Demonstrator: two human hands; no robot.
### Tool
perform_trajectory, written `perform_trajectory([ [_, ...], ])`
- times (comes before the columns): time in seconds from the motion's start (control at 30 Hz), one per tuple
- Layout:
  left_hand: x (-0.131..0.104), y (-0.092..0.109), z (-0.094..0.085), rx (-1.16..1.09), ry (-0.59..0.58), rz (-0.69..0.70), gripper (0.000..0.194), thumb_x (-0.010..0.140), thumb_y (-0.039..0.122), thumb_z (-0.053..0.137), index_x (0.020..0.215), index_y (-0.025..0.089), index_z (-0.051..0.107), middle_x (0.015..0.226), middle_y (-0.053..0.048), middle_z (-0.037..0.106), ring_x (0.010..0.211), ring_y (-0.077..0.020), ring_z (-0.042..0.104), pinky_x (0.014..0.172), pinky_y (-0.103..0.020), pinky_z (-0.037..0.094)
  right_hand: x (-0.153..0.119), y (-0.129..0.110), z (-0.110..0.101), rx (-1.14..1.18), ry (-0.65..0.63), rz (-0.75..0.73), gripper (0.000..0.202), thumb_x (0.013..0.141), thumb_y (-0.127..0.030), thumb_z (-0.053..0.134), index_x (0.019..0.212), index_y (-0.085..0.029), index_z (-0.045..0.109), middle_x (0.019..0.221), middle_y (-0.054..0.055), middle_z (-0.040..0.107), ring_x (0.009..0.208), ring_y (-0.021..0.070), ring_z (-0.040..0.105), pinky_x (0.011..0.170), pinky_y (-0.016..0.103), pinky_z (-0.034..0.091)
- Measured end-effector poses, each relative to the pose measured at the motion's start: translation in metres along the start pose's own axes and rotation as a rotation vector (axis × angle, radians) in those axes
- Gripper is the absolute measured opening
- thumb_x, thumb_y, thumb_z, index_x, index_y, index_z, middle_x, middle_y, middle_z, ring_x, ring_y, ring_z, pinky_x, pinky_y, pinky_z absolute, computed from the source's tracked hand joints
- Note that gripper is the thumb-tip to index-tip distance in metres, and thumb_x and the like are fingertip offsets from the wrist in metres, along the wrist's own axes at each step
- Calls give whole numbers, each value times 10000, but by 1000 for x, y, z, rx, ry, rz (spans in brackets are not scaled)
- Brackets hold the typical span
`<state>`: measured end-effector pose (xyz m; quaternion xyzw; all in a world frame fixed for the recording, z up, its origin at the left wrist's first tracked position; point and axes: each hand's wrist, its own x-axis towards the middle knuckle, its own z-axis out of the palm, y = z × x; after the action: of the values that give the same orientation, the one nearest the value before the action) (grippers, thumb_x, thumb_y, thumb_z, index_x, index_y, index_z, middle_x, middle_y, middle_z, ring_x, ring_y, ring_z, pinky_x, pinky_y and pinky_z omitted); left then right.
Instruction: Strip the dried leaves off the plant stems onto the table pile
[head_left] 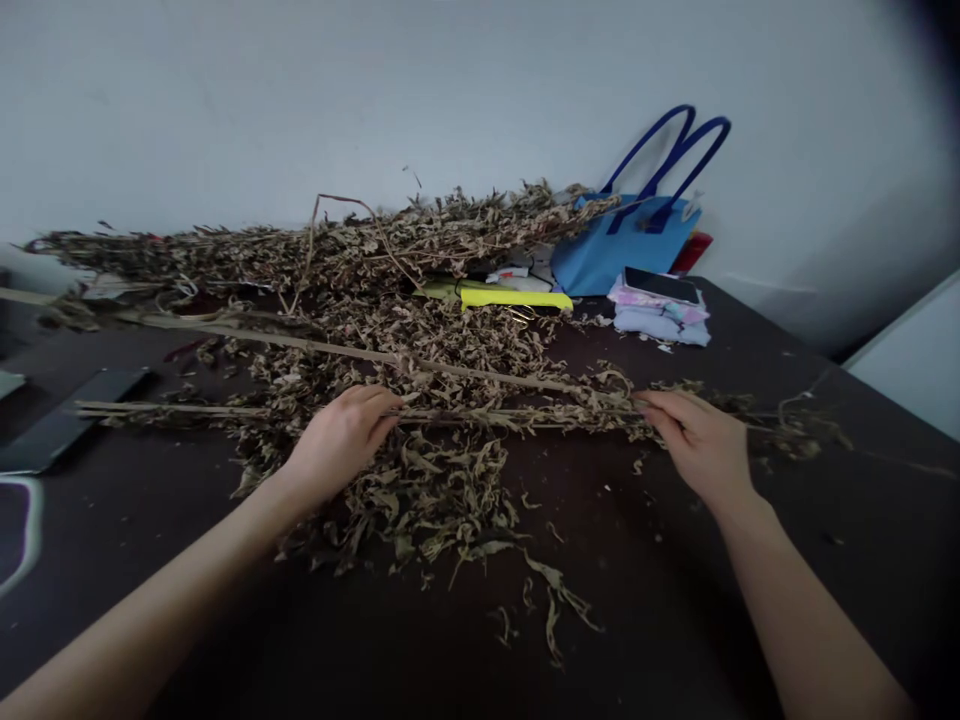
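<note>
A bundle of dried leafy stalks (pixel 510 417) lies crosswise on the dark table. My left hand (pixel 346 432) is closed near its middle, fingertips pinched at the stalks; the exact grip is partly hidden by the hand's back. Toward the right end, my right hand (pixel 701 445) pinches the leafy stalks between thumb and fingers. One long bare stem (pixel 330 348) slants just behind the bundle. Crumpled loose dried leaves (pixel 435 500) are piled under and in front of my left hand, and a few strays lie nearer to me.
Against the wall rests a big heap of dried plants (pixel 247 258). Right of it stand a blue bag (pixel 600 255) with dark handles and a phone (pixel 661 285) on folded cloth (pixel 660 322). A yellow object (pixel 517 298) lies between. At left is a dark flat object (pixel 71 420).
</note>
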<state>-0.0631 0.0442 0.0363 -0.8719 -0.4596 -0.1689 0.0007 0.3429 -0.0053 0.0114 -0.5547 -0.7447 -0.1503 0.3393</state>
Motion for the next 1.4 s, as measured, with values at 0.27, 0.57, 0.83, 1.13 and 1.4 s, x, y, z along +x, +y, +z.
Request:
perform_trajectory([
  [0.27,39,-4,17,199,-189,319,130,796,86,518,869,147,606,851,-76,637,861,-217,575,788,-342,442,1,3,-3,-14,36,-13,157,882,-276,507,932,-209,641,874,42,679,819,199,643,694,291,487],
  [0.57,57,5,1,480,-71,429,109,802,68,492,787,151,561,797,-88,609,801,-242,557,704,-357,399,-1,12,-15,-86,140,36,162,877,-291,514,954,-235,645,878,41,686,824,209,643,716,316,489],
  [0.83,56,-5,7,296,-12,238,312,877,221,466,1171,129,514,1081,-132,618,980,-258,576,799,-368,444,-2,13,-8,-86,107,32,206,883,-320,496,956,-213,656,889,49,687,830,213,646,728,331,498],
  [1.13,-81,-3,-10,41,-76,131,563,865,438,470,1372,233,336,1396,-107,425,1263,-308,392,1046,-508,292,-2,4,-10,-94,104,18,194,880,-297,505,958,-202,655,881,44,683,826,196,639,727,301,487],
  [1.4,-129,27,2,74,-165,66,701,863,418,471,1456,288,120,1537,-111,68,1366,-392,142,1027,-618,247,-2,-2,-6,-78,30,-29,190,886,-305,492,977,-224,638,881,38,673,795,199,640,679,304,484],
])
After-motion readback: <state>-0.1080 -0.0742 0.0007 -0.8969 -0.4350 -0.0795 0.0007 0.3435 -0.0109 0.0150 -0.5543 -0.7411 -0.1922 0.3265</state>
